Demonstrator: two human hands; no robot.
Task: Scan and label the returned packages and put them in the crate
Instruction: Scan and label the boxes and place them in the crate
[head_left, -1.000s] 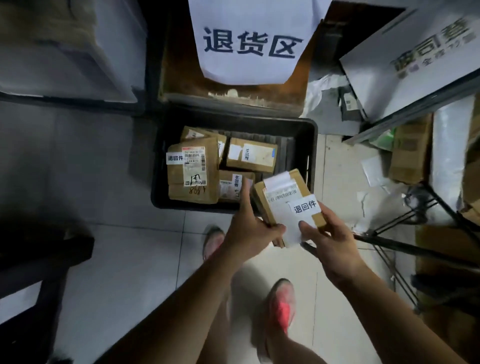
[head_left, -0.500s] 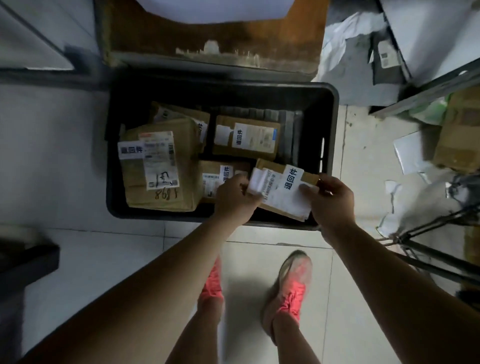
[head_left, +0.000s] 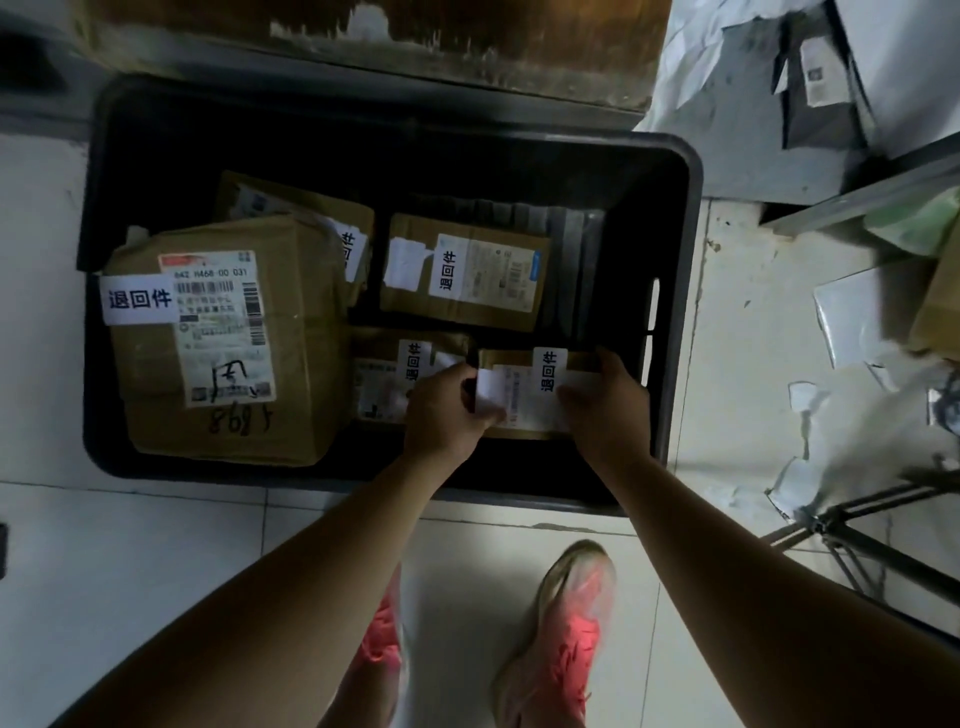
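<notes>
Our left hand (head_left: 445, 411) and right hand (head_left: 609, 408) have a closed grip on the small package (head_left: 522, 397), low in the near right corner of the crate (head_left: 675, 291); released unevenly, it could tilt onto the neighbouring package (head_left: 383, 388), covering its label.

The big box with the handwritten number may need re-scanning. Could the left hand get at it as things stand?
Probably yes, once it lets go. The left hand grips the small package with the right hand, inside the crate. The big box lies to its left there, top uncovered.
</notes>
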